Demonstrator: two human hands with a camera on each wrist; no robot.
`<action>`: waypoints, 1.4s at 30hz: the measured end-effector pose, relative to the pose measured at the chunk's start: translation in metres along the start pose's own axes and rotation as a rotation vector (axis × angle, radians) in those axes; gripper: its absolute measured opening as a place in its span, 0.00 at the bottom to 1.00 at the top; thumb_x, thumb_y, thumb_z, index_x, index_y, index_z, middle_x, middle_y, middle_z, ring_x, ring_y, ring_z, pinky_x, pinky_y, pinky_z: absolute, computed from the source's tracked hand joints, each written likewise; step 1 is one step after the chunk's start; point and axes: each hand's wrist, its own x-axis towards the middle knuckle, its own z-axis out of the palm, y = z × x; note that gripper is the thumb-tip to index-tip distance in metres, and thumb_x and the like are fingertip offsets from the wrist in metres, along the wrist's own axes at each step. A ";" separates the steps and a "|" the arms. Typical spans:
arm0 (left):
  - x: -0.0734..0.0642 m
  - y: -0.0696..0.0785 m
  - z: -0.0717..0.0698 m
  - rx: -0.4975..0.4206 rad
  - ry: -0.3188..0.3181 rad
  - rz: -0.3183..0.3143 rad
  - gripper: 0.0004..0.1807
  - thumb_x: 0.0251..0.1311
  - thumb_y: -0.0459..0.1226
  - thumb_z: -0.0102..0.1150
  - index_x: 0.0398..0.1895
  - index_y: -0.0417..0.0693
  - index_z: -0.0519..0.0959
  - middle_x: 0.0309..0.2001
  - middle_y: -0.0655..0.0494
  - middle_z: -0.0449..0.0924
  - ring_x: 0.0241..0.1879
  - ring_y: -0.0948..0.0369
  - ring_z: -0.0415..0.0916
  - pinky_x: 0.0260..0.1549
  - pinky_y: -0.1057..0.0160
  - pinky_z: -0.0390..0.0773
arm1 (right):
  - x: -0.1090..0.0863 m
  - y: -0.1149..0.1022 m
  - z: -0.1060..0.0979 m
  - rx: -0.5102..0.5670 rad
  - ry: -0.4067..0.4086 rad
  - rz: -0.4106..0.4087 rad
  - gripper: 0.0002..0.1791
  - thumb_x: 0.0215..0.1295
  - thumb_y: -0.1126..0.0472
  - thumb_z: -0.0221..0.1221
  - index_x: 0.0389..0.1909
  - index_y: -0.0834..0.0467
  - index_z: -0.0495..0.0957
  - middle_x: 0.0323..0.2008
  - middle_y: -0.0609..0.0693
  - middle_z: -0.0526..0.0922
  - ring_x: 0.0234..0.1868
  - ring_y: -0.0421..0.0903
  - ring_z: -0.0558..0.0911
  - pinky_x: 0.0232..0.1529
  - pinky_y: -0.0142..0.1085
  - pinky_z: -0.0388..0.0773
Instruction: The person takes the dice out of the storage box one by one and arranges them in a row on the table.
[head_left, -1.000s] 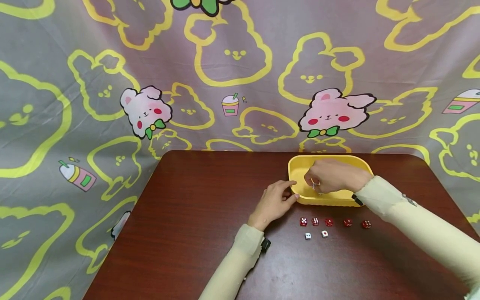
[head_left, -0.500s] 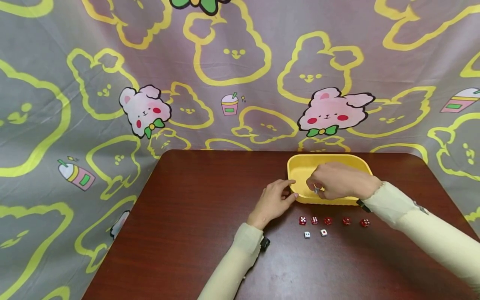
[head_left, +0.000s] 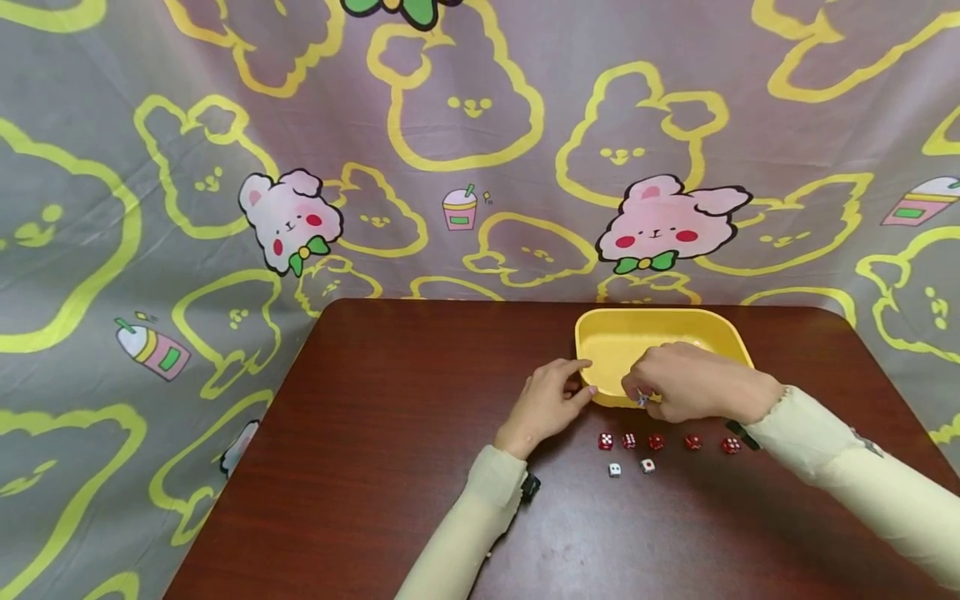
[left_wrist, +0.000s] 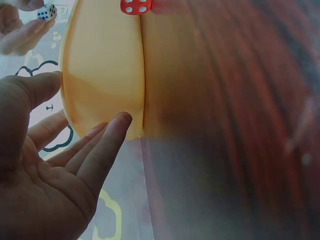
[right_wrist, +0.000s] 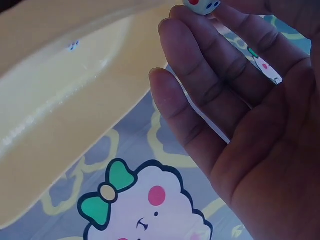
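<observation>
A white die with blue and red pips is pinched in the fingertips of my right hand, over the front rim of a yellow plastic bin. The right wrist view shows this die at the fingertips. My left hand rests against the bin's left end, fingers extended, thumb at the rim in the left wrist view. Inside the bin, a white die with blue pips lies on the floor. Two white dice, one left of the other, sit on the table in front.
Several red dice form a row between the bin and the two white dice. The dark wood table stretches left and toward me. A grey curtain with cartoon bears hangs behind the table's back edge.
My right hand has moved toward me and slightly right, carrying the pinched die from inside the bin to over its front rim. The left hand stays in place at the bin.
</observation>
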 end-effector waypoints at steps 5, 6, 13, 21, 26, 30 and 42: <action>-0.001 0.000 0.000 -0.009 -0.008 -0.004 0.25 0.72 0.47 0.64 0.70 0.56 0.78 0.62 0.55 0.83 0.51 0.61 0.87 0.49 0.72 0.83 | -0.009 -0.002 0.006 0.030 0.011 0.011 0.11 0.50 0.67 0.72 0.29 0.47 0.85 0.24 0.34 0.80 0.24 0.33 0.72 0.26 0.32 0.73; -0.001 0.000 0.000 -0.009 -0.008 -0.005 0.25 0.72 0.47 0.64 0.70 0.56 0.78 0.62 0.55 0.83 0.51 0.61 0.87 0.49 0.72 0.83 | -0.010 -0.002 0.008 0.034 0.010 0.012 0.11 0.50 0.67 0.72 0.28 0.46 0.84 0.23 0.33 0.79 0.24 0.33 0.71 0.26 0.31 0.72; -0.001 0.000 0.000 -0.011 -0.008 -0.008 0.25 0.72 0.47 0.64 0.70 0.56 0.77 0.61 0.55 0.83 0.51 0.61 0.87 0.49 0.72 0.83 | -0.020 -0.002 0.017 0.066 0.024 0.005 0.16 0.48 0.69 0.69 0.23 0.42 0.79 0.20 0.31 0.73 0.22 0.31 0.67 0.24 0.28 0.66; -0.001 0.000 0.000 -0.013 -0.005 0.001 0.25 0.72 0.46 0.64 0.70 0.55 0.77 0.61 0.55 0.83 0.51 0.61 0.87 0.49 0.72 0.83 | -0.030 -0.002 0.035 0.111 0.038 0.005 0.16 0.46 0.70 0.68 0.22 0.42 0.78 0.19 0.30 0.72 0.22 0.30 0.66 0.24 0.27 0.65; -0.002 0.000 -0.001 -0.009 -0.006 -0.004 0.25 0.72 0.47 0.64 0.70 0.56 0.77 0.61 0.55 0.83 0.51 0.60 0.87 0.49 0.71 0.83 | -0.033 -0.002 0.042 0.128 0.043 0.000 0.17 0.46 0.70 0.68 0.22 0.42 0.79 0.20 0.30 0.73 0.22 0.30 0.67 0.24 0.28 0.67; -0.002 0.000 -0.001 -0.009 -0.008 -0.002 0.25 0.72 0.47 0.64 0.70 0.56 0.77 0.61 0.55 0.83 0.51 0.60 0.87 0.49 0.72 0.83 | -0.035 -0.001 0.048 0.137 0.025 0.008 0.16 0.47 0.69 0.68 0.23 0.42 0.79 0.20 0.29 0.73 0.22 0.29 0.68 0.24 0.27 0.67; -0.001 -0.001 0.001 -0.009 -0.007 -0.008 0.26 0.72 0.47 0.63 0.70 0.56 0.77 0.63 0.55 0.82 0.52 0.61 0.87 0.49 0.71 0.83 | -0.045 0.001 0.059 0.139 0.027 0.047 0.17 0.47 0.68 0.70 0.23 0.40 0.79 0.20 0.28 0.73 0.22 0.29 0.68 0.24 0.28 0.67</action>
